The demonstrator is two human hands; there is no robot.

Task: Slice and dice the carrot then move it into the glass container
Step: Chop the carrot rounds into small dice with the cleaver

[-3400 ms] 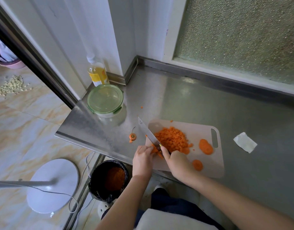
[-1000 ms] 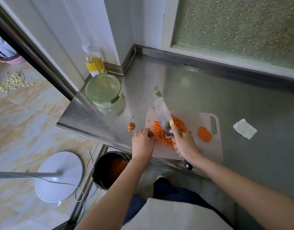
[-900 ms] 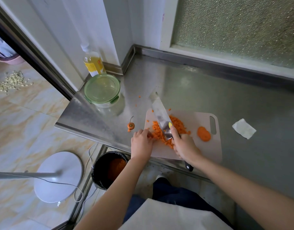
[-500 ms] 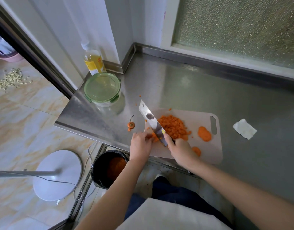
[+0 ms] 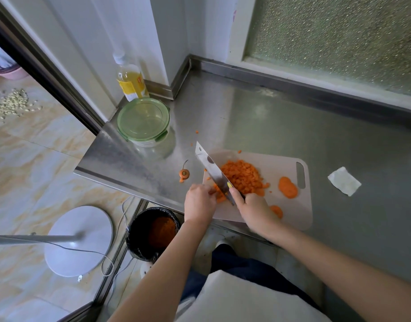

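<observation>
A heap of diced carrot point(image 5: 242, 176) lies on the pale cutting board point(image 5: 290, 212). Stacked carrot slices point(image 5: 287, 187) sit near the board's handle slot, and another slice point(image 5: 277, 210) lies beside my right wrist. My right hand point(image 5: 252, 204) grips the knife point(image 5: 212, 171), whose blade stands edge-down along the heap's left side. My left hand point(image 5: 199, 202) has curled fingers on small carrot pieces at the board's near-left corner, against the blade. The glass container point(image 5: 144, 123), its green lid on, stands far left on the steel counter.
A carrot top point(image 5: 184, 173) and stray bits lie on the steel counter point(image 5: 269, 126) left of the board. An oil bottle point(image 5: 129, 81) stands in the corner. A folded paper towel point(image 5: 344, 181) lies to the right. A black bin point(image 5: 154, 232) sits below the counter edge.
The knife went from lying flat over the heap with my fingers pressing it to standing edge-down at the heap's left. My right hand drew back toward the handle; the left hand stayed.
</observation>
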